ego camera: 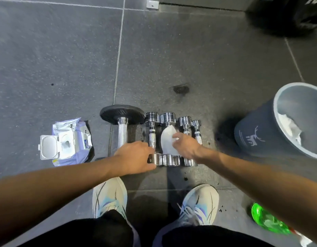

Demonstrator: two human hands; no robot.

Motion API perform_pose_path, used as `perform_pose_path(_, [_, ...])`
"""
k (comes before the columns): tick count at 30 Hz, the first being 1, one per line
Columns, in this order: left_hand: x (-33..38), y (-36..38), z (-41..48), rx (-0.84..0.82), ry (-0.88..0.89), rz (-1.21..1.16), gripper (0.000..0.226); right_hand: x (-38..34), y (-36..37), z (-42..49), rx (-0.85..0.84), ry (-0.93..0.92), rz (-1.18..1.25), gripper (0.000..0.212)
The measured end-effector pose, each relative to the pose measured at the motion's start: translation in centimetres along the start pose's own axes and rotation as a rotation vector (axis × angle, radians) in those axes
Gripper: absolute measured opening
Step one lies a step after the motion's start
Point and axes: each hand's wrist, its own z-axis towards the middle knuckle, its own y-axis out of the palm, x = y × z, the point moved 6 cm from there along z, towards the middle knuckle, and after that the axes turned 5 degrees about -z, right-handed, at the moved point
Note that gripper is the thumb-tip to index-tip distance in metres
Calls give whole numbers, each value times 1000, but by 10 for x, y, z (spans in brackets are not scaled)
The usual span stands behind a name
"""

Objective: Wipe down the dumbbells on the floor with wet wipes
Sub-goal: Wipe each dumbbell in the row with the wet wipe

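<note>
Wiping chrome dumbbell (168,118) mid-row: our right hand (186,147) grip pinched on wet wipe (167,142); left hand (134,157) grip curled on neighbouring dumbbell (151,136). Next, we judge: rub along handle.

Five dumbbells (152,136) lie side by side on the floor (65,68), the plate-ended one (122,132) leftmost. The wipes pack (68,141) sits left of the row, the bin (261,132) right — crumpled wipes (289,127) inside it. A wet wipe (167,139) drapes the middle handle under the right hand (186,145); the left hand (134,157) grips the second's near end.
</note>
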Motion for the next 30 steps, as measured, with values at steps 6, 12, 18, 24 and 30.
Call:
perform_pose_path(6, [-4, -17, 7, -133, -15, -274, 28, 1, 0, 2, 128, -147, -14, 37])
perform_pose_path(12, [-10, -34, -3, -288, -12, -159, 32, -5, 3, -12, 87, -265, -212, 40])
perform_pose_path(18, [-13, -37, -5, -373, 23, -58, 31, -10, -7, -34, -104, -276, -262, 49])
perform_pose_path(24, [-8, -26, 9, -365, 40, -62, 32, -17, -30, -38, -219, -138, -302, 37])
perform_pose_path(30, [-12, -15, 32, -225, -60, -205, 33, -25, -28, 15, -157, 56, -153, 47])
